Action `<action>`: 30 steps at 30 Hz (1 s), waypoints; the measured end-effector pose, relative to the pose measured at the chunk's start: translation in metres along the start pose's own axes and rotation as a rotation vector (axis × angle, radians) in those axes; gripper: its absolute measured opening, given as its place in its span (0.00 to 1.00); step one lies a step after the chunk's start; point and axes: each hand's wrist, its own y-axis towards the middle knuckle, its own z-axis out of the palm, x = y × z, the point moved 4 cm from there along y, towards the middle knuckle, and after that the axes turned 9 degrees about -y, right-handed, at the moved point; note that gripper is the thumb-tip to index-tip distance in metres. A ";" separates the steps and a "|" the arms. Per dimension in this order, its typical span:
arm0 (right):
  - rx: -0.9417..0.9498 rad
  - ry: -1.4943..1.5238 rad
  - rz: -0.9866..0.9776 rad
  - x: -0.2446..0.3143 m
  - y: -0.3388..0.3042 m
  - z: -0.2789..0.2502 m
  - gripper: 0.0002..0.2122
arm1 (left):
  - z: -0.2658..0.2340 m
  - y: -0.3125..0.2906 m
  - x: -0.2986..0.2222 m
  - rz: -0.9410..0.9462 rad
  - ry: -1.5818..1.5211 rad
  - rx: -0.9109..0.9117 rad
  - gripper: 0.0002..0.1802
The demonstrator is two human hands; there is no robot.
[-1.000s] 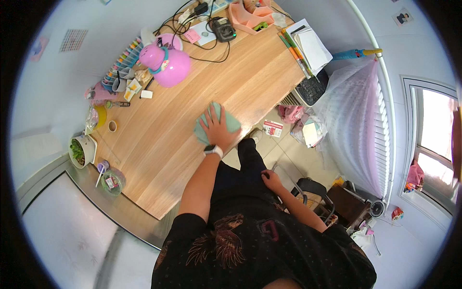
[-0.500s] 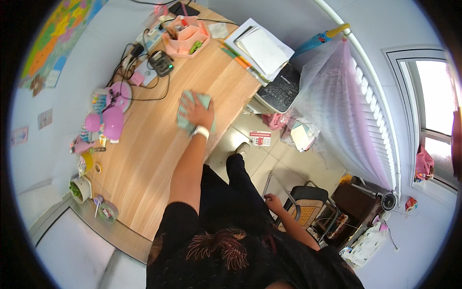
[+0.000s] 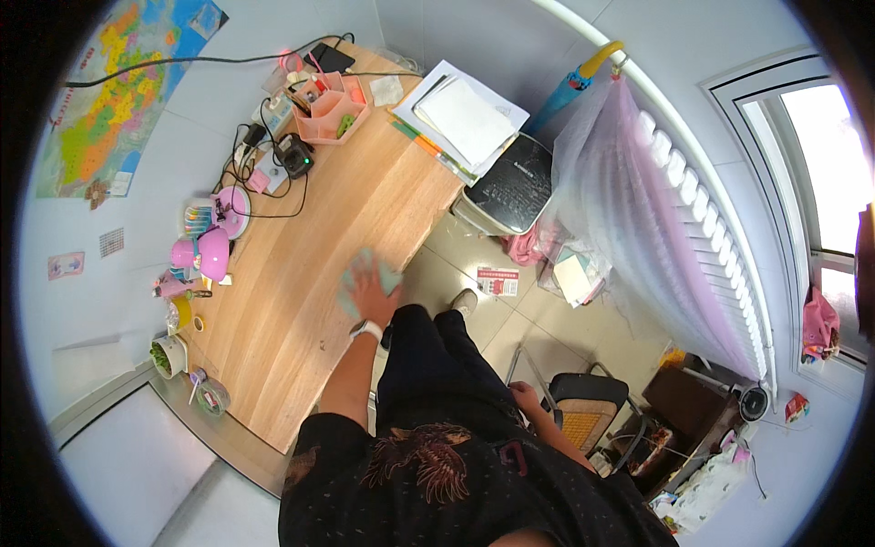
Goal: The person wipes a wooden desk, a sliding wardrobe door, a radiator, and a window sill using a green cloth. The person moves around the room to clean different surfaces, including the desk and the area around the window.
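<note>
My left hand [image 3: 372,290] lies flat with its fingers spread on a pale green cloth [image 3: 389,277], pressing it against the wooden desk [image 3: 301,301] close to the desk's right edge. The cloth shows around the fingers and the palm; the rest is under the hand. A white band circles that wrist. On the other side, my right hand [image 3: 524,397] hangs low beside my thigh, near a folding chair [image 3: 583,401]. Its fingers look loosely curled, with nothing visible in them.
Along the desk's far side are a pink organizer [image 3: 333,114], a small black device [image 3: 294,157] with cables and a pink lamp [image 3: 215,253]. Papers [image 3: 467,114] lie at the far corner, beside a black-topped bin [image 3: 515,187]. A leaflet [image 3: 497,281] lies on the tiled floor.
My left hand has drawn the cloth nearer to me across the desk, toward its right edge. My right hand stays low by the chair. The head view has shifted slightly.
</note>
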 end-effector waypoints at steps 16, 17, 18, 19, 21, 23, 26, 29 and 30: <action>-0.219 0.143 0.024 0.101 0.053 -0.060 0.13 | -0.211 0.338 -0.340 0.736 -0.649 -0.649 0.29; -0.259 0.144 -0.001 0.116 0.051 -0.065 0.13 | -0.225 0.354 -0.382 0.809 -0.477 -0.706 0.28; -0.311 0.162 -0.057 0.132 0.051 -0.071 0.13 | -0.225 0.375 -0.411 0.831 -0.459 -0.669 0.28; -0.352 0.176 -0.115 0.145 0.051 -0.074 0.13 | -0.224 0.393 -0.434 0.848 -0.431 -0.634 0.27; -0.380 0.246 -0.149 0.151 0.056 -0.068 0.13 | -0.209 0.397 -0.470 0.881 -0.384 -0.581 0.27; -0.375 0.356 -0.111 0.138 0.072 -0.052 0.13 | -0.174 0.381 -0.502 0.924 -0.369 -0.554 0.26; -0.305 0.383 -0.111 0.147 0.076 -0.039 0.14 | -0.155 0.343 -0.530 1.099 -0.446 -0.390 0.25; -0.328 0.506 -0.090 0.144 0.083 -0.036 0.13 | -0.184 0.326 -0.557 0.964 -0.786 -0.223 0.24; -0.365 0.607 -0.082 0.135 0.081 -0.034 0.13 | -0.209 0.313 -0.570 0.996 -0.898 -0.353 0.24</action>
